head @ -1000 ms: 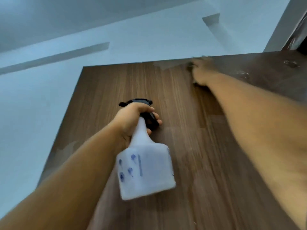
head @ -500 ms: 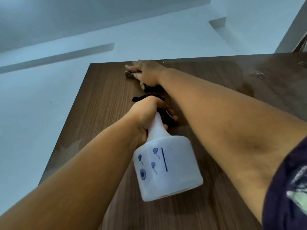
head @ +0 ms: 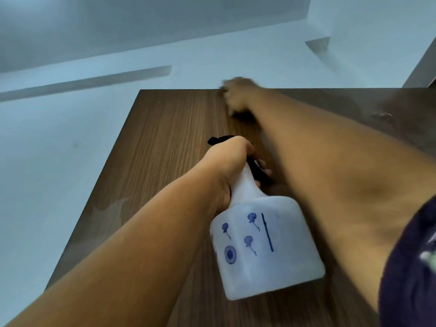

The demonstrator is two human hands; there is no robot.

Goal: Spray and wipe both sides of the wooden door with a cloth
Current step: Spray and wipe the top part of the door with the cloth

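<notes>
The brown wooden door [head: 165,138] fills the middle of the view, seen from below up to its top edge. My left hand [head: 226,166] grips the neck and black trigger of a white spray bottle [head: 264,251] with blue markings, held close to the door face. My right hand [head: 238,95] is blurred at the door's top edge, right of centre. It holds a dark cloth [head: 240,115] against the wood; only a sliver of cloth shows under the wrist.
A pale wall [head: 70,161] and ceiling lie to the left and above. A metal fitting [head: 382,115] sits on the door at upper right, near the grey door frame [head: 422,67]. A damp patch [head: 111,208] marks the door's left edge.
My right hand swept the cloth left along the door's top edge, then back to the right. The bottle in my left hand drifted slightly right and down.
</notes>
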